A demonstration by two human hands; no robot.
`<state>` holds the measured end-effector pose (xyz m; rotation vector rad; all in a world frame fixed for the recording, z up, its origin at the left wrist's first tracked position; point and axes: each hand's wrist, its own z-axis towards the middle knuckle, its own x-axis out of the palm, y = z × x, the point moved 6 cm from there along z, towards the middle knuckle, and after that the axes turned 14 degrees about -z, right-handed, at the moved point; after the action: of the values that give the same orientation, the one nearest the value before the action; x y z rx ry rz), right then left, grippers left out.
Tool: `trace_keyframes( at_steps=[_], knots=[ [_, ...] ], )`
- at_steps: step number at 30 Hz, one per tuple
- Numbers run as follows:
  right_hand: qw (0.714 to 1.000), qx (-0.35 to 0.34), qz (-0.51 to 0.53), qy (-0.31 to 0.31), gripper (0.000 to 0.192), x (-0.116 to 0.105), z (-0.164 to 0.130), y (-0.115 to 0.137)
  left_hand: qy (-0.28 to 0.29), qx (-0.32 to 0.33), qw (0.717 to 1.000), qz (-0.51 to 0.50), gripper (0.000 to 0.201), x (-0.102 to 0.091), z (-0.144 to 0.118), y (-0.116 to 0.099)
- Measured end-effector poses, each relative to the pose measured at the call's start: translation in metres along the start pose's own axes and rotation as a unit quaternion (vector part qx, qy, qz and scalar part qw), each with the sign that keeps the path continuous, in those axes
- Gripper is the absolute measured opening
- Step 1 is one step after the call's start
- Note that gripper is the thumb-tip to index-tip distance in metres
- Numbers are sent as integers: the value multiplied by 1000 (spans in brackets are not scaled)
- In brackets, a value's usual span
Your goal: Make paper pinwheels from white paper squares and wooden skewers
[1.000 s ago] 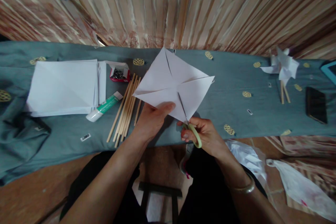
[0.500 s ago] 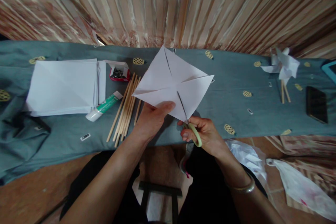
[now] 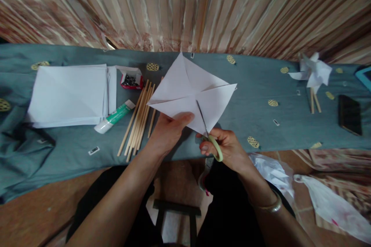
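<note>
A square of white paper point(image 3: 171, 88) is held up over the table, turned like a diamond, with slits running from its corners toward the middle. My left hand point(image 3: 169, 129) grips its lower left edge, thumb on top and the fingers hidden beneath. In my right hand point(image 3: 224, 146) is a pair of scissors point(image 3: 215, 148) with pale green handles. One dark blade lies across the paper's near corner, pointing to the centre; the other blade is hidden under the sheet.
Left of the paper lie thin wooden sticks point(image 3: 139, 119), a glue tube point(image 3: 114, 117), a small red box point(image 3: 131, 80) of dark metal pieces and a stack of white paper point(image 3: 69, 96). To the right are paper pinwheels point(image 3: 314, 71) on sticks and a dark phone point(image 3: 349, 115).
The paper's far corner has dipped slightly and its far slit looks narrower. Both hands and the scissors stay almost where they were.
</note>
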<state>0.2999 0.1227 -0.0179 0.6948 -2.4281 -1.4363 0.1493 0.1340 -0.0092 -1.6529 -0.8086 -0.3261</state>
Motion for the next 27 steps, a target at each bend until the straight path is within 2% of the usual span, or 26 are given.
trace_keyframes(
  at_steps=[4, 10, 19, 22, 27],
  knots=[
    [1000, -3, -9, 2, 39, -1, 0, 0, -4, 4, 1000, 13, 26, -2, 1, 1],
    [1000, 1, -18, -2, 40, -1, 0, 1, -10, -4, 1000, -18, 36, -2, 0, 1],
    [992, -60, -112, 26, 48, -3, -5, 0, 6, -6, 1000, 20, 25, 2, 0, 1],
    [989, -52, -132, 47, 52, -7, -9, -1, 6, -2, 1000, 5, 27, 3, 1, 1],
    [983, -23, -162, 79, 48, -17, -18, 0, -8, 6, 1000, -29, 31, 0, 7, 0]
  ],
)
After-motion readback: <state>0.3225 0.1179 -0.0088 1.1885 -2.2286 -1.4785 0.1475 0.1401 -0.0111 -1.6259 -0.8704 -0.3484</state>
